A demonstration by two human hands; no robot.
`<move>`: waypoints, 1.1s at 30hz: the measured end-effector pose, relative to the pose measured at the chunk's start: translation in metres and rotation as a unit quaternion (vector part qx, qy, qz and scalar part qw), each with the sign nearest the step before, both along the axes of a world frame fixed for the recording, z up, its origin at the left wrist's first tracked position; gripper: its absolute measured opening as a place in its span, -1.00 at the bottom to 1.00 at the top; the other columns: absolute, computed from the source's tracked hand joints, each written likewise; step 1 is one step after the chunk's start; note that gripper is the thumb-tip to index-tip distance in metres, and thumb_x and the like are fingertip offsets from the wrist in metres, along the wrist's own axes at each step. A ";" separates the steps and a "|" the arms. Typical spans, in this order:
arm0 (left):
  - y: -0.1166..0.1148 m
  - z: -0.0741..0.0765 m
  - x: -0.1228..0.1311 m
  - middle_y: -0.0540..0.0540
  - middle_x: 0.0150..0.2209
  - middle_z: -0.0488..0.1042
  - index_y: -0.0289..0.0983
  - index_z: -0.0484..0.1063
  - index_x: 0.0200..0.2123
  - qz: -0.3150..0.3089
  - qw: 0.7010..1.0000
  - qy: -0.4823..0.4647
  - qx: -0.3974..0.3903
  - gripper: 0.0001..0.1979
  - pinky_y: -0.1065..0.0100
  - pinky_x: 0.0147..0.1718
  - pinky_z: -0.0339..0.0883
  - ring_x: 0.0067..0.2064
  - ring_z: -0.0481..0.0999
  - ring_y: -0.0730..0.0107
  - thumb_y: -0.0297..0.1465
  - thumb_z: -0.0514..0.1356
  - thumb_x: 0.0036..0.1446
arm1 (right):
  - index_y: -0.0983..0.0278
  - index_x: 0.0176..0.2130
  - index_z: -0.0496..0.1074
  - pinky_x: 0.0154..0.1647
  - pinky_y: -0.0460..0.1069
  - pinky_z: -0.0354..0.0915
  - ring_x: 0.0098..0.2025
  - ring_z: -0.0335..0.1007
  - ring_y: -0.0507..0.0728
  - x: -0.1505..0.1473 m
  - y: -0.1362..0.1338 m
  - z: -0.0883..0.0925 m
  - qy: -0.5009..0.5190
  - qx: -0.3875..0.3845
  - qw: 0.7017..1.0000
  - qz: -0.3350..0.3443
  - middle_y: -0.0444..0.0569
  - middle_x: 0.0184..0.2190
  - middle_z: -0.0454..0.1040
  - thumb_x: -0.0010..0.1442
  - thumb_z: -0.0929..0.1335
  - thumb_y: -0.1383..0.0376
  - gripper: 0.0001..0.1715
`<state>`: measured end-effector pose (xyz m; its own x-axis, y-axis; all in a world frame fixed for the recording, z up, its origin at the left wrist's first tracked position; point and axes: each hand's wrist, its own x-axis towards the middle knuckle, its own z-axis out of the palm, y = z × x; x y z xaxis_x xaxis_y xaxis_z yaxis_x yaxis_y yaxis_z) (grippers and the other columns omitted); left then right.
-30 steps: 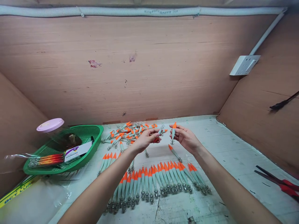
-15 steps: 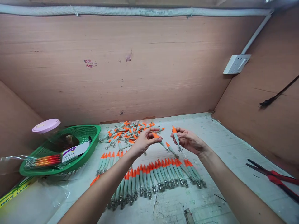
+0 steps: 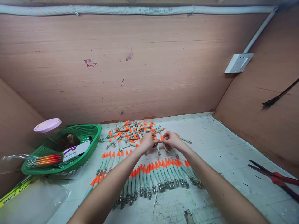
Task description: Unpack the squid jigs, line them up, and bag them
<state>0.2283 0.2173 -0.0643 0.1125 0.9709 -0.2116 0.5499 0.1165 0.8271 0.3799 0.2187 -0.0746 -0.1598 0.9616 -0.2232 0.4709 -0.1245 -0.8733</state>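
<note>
My left hand [image 3: 149, 141] pinches a squid jig [image 3: 158, 147], pale green with an orange nose and a crown of hooks hanging down. Close beside it, my right hand [image 3: 172, 140] has its fingers closed at the orange end of a second squid jig [image 3: 164, 146]. Another jig [image 3: 185, 139] lies just right of my right hand. Behind my left hand spreads a loose pile of such jigs [image 3: 130, 132]. Nearer to me, a row of jigs [image 3: 161, 172] lies side by side, hooks toward me. My forearms hide parts of the rows.
At left sits a green basket [image 3: 93, 146] with a pink-lidded jar [image 3: 48, 125], a card and packed red-orange jigs. A clear plastic bag [image 3: 35, 199] lies before it. Red-black scissors [image 3: 275, 177] rest at right. Board walls enclose the white table [image 3: 210, 137]; a socket [image 3: 239, 63] is mounted right.
My right hand has moved left, close to my left hand. The jig it held upright appears to lie on the table to its right. My left hand has shifted slightly.
</note>
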 end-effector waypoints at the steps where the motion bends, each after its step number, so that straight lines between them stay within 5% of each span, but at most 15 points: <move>1: 0.004 -0.005 0.002 0.06 -0.56 0.40 -0.32 0.37 -0.24 0.006 1.000 0.020 0.003 -0.55 0.43 -0.51 0.31 -0.51 0.46 0.39 -0.31 0.43 -0.20 | 0.35 -0.30 0.38 -0.47 -0.06 0.35 -0.53 0.35 -0.01 -0.005 0.005 -0.003 -0.050 0.007 0.999 -0.006 -0.14 -0.48 0.43 0.13 0.41 0.27 -0.81; 4: 0.008 -0.019 0.008 0.00 -0.49 0.46 -0.32 0.36 -0.23 0.010 0.998 0.056 -0.003 -0.50 0.43 -0.50 0.29 -0.45 0.50 0.35 -0.33 0.45 -0.25 | 0.35 -0.19 0.41 -0.29 0.00 0.40 -0.31 0.42 0.03 -0.002 0.015 -0.006 -0.172 0.030 0.985 -0.008 -0.06 -0.26 0.46 0.25 0.33 0.24 -0.79; 10: 0.002 -0.027 0.018 0.06 -0.59 0.42 -0.35 0.31 -0.09 -0.024 0.997 0.064 -0.028 -0.61 0.48 -0.59 0.25 -0.56 0.46 0.42 -0.42 0.30 0.00 | 0.30 -0.04 0.38 -0.07 0.11 0.35 -0.07 0.38 0.14 0.058 0.020 0.002 -0.357 0.059 0.930 -0.062 0.06 -0.02 0.39 0.27 0.31 0.22 -0.71; 16: 0.006 -0.026 0.033 0.13 -0.62 0.38 -0.26 0.39 -0.10 -0.085 0.993 0.084 -0.003 -0.62 0.48 -0.56 0.28 -0.60 0.44 0.45 -0.47 0.29 -0.04 | 0.32 -0.15 0.42 -0.13 0.08 0.37 -0.17 0.42 0.10 0.067 0.006 -0.007 -0.424 0.040 0.904 -0.026 -0.01 -0.16 0.46 0.27 0.31 0.21 -0.76; 22: 0.000 -0.022 0.042 0.08 -0.54 0.46 -0.23 0.44 -0.14 -0.116 0.984 0.133 0.038 -0.66 0.45 -0.42 0.33 -0.46 0.51 0.39 -0.43 0.30 -0.05 | 0.33 -0.30 0.44 -0.23 0.01 0.37 -0.29 0.43 0.04 0.051 -0.011 -0.011 -0.404 0.017 0.914 0.022 -0.07 -0.33 0.49 0.25 0.33 0.19 -0.76; 26: -0.013 -0.004 0.012 -0.07 -0.33 0.54 -0.25 0.38 -0.03 -0.055 0.976 0.193 0.086 -0.63 0.35 -0.26 0.33 -0.23 0.54 0.25 -0.38 0.22 0.05 | 0.34 -0.34 0.44 -0.26 0.00 0.37 -0.35 0.42 0.02 0.056 -0.014 -0.009 -0.380 0.023 0.924 0.029 -0.10 -0.39 0.49 0.27 0.31 0.18 -0.73; 33: -0.040 0.012 -0.067 -0.17 -0.19 0.54 -0.26 0.46 -0.31 0.065 0.945 0.306 0.099 -0.81 0.30 -0.23 0.29 -0.11 0.49 0.15 -0.54 0.07 0.09 | 0.32 -0.38 0.49 -0.37 -0.05 0.21 -0.30 0.45 0.13 0.045 -0.009 0.000 -0.356 0.100 0.929 0.001 0.06 -0.36 0.55 0.17 0.28 0.40 -0.82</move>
<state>0.1614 0.1776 -0.0518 -0.0955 0.9954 -0.0118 0.9239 0.0931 0.3712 0.4252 0.2098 -0.0743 -0.0414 0.9951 -0.0894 0.9384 0.0080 -0.3454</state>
